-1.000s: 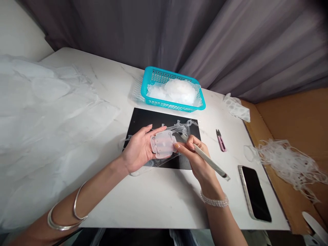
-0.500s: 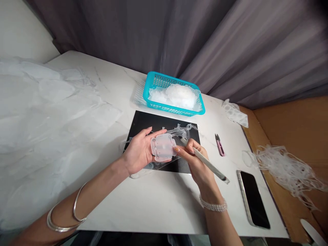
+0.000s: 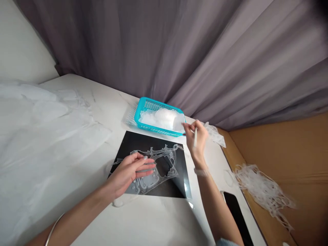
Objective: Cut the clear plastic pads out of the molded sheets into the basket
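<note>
My left hand point(image 3: 134, 169) hovers over a black mat point(image 3: 159, 188) with its fingers stretched out and nothing held. Below it lies a clear plastic sheet point(image 3: 167, 171) with irregular cut-out edges, partly hidden by the hand. My right hand point(image 3: 196, 136) is closed at the right end of a turquoise basket point(image 3: 138, 112). Against its palm it keeps a white pen-shaped tool point(image 3: 195, 137), whose tip I cannot see. Its fingertips pinch a flat translucent plastic piece point(image 3: 178, 122) over the basket. Inside the basket is a pile of similar translucent pieces point(image 3: 162, 117).
A large heap of translucent plastic sheets point(image 3: 46, 153) covers the table's left side. To the right lie a tangle of clear plastic scraps point(image 3: 263, 191), a phone point(image 3: 237, 215) partly behind my forearm, and another crumpled clear scrap point(image 3: 215, 135). A grey curtain point(image 3: 143, 44) hangs behind.
My right hand has carried the translucent piece from my left hand forward to the basket, tool still in it. My left hand has let go of the piece. The view has shifted too.
</note>
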Demonstrator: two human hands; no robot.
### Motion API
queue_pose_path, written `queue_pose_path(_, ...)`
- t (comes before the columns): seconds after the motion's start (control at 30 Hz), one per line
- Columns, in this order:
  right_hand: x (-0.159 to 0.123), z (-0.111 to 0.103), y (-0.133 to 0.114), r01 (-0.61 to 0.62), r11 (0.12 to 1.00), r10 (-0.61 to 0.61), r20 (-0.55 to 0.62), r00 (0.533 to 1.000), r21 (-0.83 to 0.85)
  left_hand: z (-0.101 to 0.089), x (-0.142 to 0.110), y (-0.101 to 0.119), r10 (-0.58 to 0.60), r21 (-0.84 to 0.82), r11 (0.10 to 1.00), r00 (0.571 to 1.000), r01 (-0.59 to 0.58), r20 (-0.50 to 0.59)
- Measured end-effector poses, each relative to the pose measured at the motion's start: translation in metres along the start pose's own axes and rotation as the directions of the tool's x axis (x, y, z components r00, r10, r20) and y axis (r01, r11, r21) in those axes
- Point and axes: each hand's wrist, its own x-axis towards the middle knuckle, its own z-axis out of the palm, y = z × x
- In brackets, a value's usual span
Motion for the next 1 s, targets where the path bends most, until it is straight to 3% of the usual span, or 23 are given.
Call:
queue_pose_path(0.07,0.027,0.020,0.000,0.150,0.949,-0.129,0.091,0.987,-0.277,0.002,0.000,0.000,0.025,0.085,0.996,1.000,-0.025,0.008)
queue_pose_path(0.17,0.038,0.038,0.004,0.242,0.881,-0.158,0.230,0.960,-0.407,0.005,-0.002,0.002,0.118,0.277,0.954,0.993,-0.114,0.003)
queue_pose_path(0.23,0.024,0.031,0.011,0.223,0.880,-0.148,0.205,0.968,-0.418,0.004,-0.003,0.004,0.215,0.417,0.887,0.977,-0.201,0.013)
queue_pose_path(0.33,-0.016,-0.005,0.031,0.160,0.878,-0.082,0.187,0.979,-0.452,-0.003,-0.002,0.003,0.342,0.581,0.750,0.937,-0.315,0.067)
queue_pose_path(0.43,-0.054,-0.041,0.051,0.077,0.860,0.061,0.251,0.966,-0.504,-0.015,0.006,-0.004,0.420,0.739,0.540,0.890,-0.403,0.178)
queue_pose_path(0.5,-0.070,-0.049,0.061,0.015,0.850,0.144,0.260,0.955,-0.527,-0.023,0.014,-0.012,0.415,0.843,0.329,0.867,-0.426,0.275)
queue_pose_path(0.6,-0.082,-0.037,0.068,0.008,0.887,0.155,0.312,0.937,-0.462,-0.032,0.024,-0.022,0.373,0.905,0.018,0.843,-0.425,0.388)
queue_pose_path(0.7,-0.081,-0.022,0.070,0.096,0.911,0.064,0.366,0.929,-0.402,-0.036,0.028,-0.027,0.365,0.900,-0.156,0.823,-0.406,0.435)
queue_pose_path(0.83,-0.059,-0.038,0.081,0.091,0.896,0.019,0.243,0.970,-0.434,-0.029,0.032,-0.032,0.356,0.895,-0.244,0.824,-0.373,0.440)
queue_pose_path(1.0,-0.016,-0.072,0.108,0.032,0.897,0.022,0.118,0.993,-0.441,0.009,0.057,-0.041,0.416,0.907,-0.173,0.806,-0.385,0.421)
